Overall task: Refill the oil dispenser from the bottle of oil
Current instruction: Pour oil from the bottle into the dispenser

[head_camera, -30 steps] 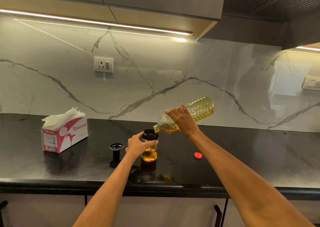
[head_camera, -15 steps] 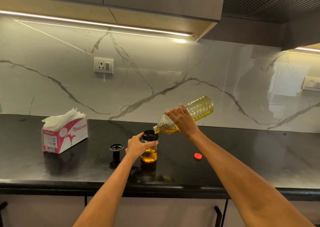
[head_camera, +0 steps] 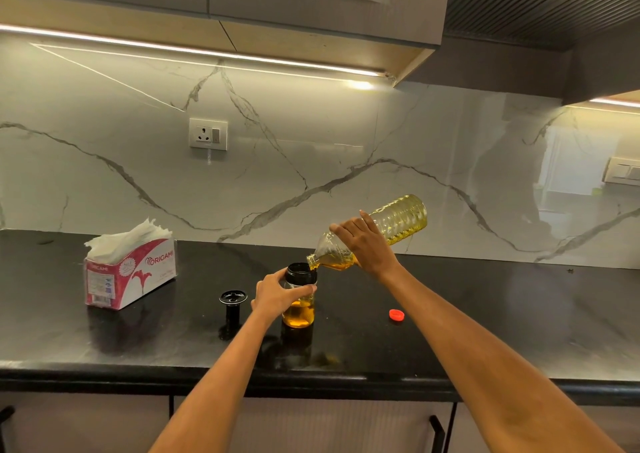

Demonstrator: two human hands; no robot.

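- Left hand (head_camera: 277,295) wraps around the oil dispenser (head_camera: 300,298), a small clear jar with a black collar that stands upright on the black counter (head_camera: 485,314), steadying it near the front edge.
- Right hand (head_camera: 365,241) grips the oil bottle (head_camera: 398,220) around its shoulder; the bottle is tipped neck-down, its mouth just over the dispenser's open top.
- Oil fills roughly the lower part of the dispenser; the part behind the fingers is hidden.
- Step in hand, by judgement: pouring, with the refill only partly done.
- Next move calls for a steady tilt, the mouth kept over the opening, then a slow return to upright as the level nears the collar.
- Dispenser lid (head_camera: 233,302) stands just left of the dispenser; the red bottle cap (head_camera: 396,314) lies to its right.
- Tissue box (head_camera: 130,272) sits well apart, at far left.
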